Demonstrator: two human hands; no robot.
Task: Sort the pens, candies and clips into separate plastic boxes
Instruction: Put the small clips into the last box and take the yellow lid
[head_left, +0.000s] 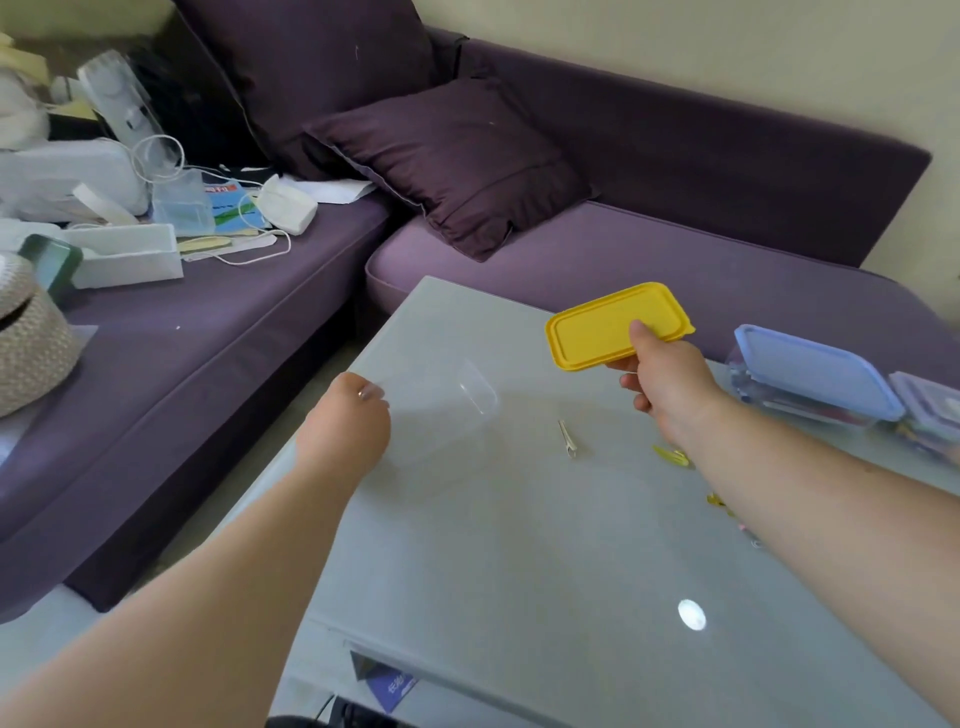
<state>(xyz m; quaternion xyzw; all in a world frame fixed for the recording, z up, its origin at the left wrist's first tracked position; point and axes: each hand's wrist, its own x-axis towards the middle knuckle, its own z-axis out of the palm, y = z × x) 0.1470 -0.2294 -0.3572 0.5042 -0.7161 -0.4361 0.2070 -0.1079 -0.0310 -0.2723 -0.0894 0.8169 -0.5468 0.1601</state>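
Right hand pinching yellow lid; left hand gripping clear box.

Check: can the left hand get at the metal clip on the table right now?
Probably not yet: the left hand grips the clear box. The metal clip lies uncovered on the table beside the box, path open.

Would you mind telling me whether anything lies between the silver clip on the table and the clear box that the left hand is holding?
Nothing visible does. The silver clip lies on bare table just right of the clear box, which the left hand holds, its lid off.
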